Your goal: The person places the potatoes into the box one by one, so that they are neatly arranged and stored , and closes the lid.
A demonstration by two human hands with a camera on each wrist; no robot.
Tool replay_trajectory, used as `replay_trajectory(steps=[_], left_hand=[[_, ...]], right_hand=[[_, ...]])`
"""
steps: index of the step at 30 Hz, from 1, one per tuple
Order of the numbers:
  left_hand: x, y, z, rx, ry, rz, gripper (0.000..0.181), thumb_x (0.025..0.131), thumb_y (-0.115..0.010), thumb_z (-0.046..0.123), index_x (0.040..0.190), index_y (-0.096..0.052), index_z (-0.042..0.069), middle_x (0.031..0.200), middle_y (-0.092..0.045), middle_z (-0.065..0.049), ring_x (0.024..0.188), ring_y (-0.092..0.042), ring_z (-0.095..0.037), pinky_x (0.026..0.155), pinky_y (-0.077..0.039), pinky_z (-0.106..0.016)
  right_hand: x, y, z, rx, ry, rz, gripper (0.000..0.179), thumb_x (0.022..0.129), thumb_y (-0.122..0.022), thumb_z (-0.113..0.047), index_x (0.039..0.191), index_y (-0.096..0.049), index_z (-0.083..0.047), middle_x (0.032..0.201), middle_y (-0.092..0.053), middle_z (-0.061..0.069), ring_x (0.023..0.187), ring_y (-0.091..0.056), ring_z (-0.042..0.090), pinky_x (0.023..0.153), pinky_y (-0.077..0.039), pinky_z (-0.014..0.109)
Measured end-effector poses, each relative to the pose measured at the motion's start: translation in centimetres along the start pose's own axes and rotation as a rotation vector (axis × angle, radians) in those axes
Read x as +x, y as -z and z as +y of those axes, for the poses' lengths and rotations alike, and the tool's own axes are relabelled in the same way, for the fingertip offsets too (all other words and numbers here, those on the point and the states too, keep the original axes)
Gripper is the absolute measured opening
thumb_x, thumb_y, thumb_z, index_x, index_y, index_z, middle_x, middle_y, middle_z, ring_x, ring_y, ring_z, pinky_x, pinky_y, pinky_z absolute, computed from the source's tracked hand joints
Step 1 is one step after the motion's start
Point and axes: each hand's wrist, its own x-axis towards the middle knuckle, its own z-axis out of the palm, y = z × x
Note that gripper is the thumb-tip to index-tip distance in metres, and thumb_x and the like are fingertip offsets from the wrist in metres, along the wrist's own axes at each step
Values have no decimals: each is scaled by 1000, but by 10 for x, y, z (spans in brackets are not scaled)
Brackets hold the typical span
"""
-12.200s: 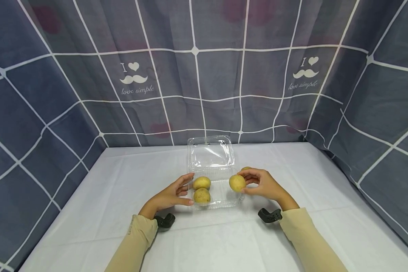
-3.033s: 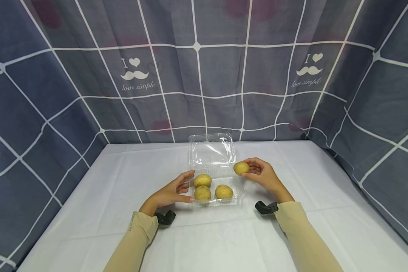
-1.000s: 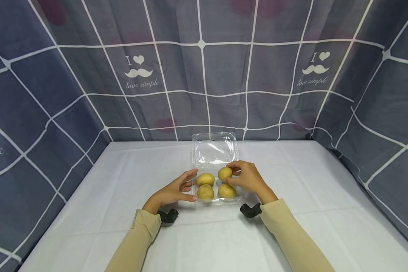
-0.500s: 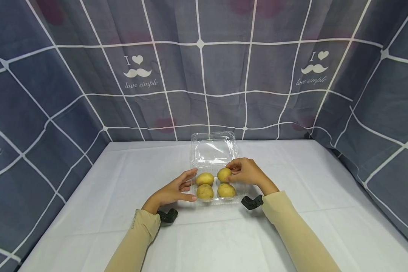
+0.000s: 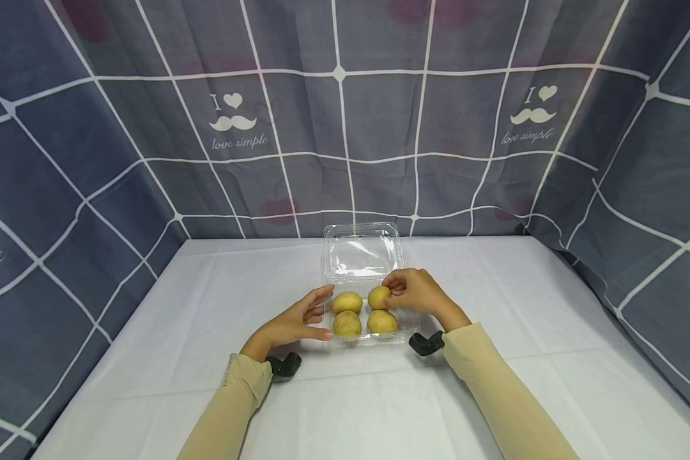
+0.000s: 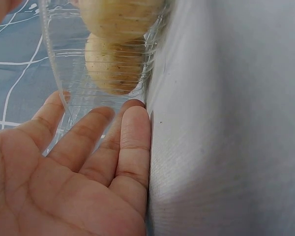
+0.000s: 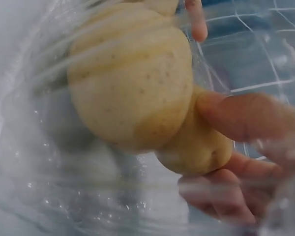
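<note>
An open clear plastic clamshell box (image 5: 402, 332) stands on the table. Its left half holds a back-left potato (image 5: 347, 302) and a front-left potato (image 5: 347, 324). A front-right potato (image 5: 382, 321) lies in the other half. Behind it, my right hand (image 5: 418, 295) pinches the back-right potato (image 5: 378, 298) between thumb and fingers, inside the box; the right wrist view shows this grip (image 7: 196, 147) through the plastic. My left hand (image 5: 292, 324) spreads thumb and fingers along the left side of the box. In the left wrist view, its fingertips (image 6: 135, 123) rest by the ribbed wall.
The clear lid (image 5: 363, 251) stands raised at the back of the box. A white cloth (image 5: 345, 409) covers the table. A dark checked curtain (image 5: 379, 128) rises behind it and on both sides. A black wrist camera (image 5: 427, 344) sits near the box's front-right corner.
One potato has gone into the front right of the box. Another has moved in from the right, to the back right, and sinks slightly in my right hand. My left hand stays put.
</note>
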Motion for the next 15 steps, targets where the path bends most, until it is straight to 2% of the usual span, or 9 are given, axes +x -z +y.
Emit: replay_trajectory(steps=[8, 15], left_hand=[[1, 0, 0, 4, -1, 0, 105, 94, -85, 9, 172, -15, 3, 178, -17, -22, 158, -28, -50, 129, -30, -60], [0, 0, 0, 1, 0, 0, 105, 94, -85, 9, 172, -15, 2, 178, -16, -23, 158, -28, -50, 129, -30, -60]], right_hand=[[-1, -3, 2, -39, 37, 21, 26, 88, -90, -11, 109, -79, -1, 102, -82, 9, 95, -79, 23, 86, -65, 32], [-3, -2, 3, 30, 51, 15, 24, 90, -88, -6, 110, -78, 2, 106, -81, 12, 99, -79, 27, 87, -65, 30]])
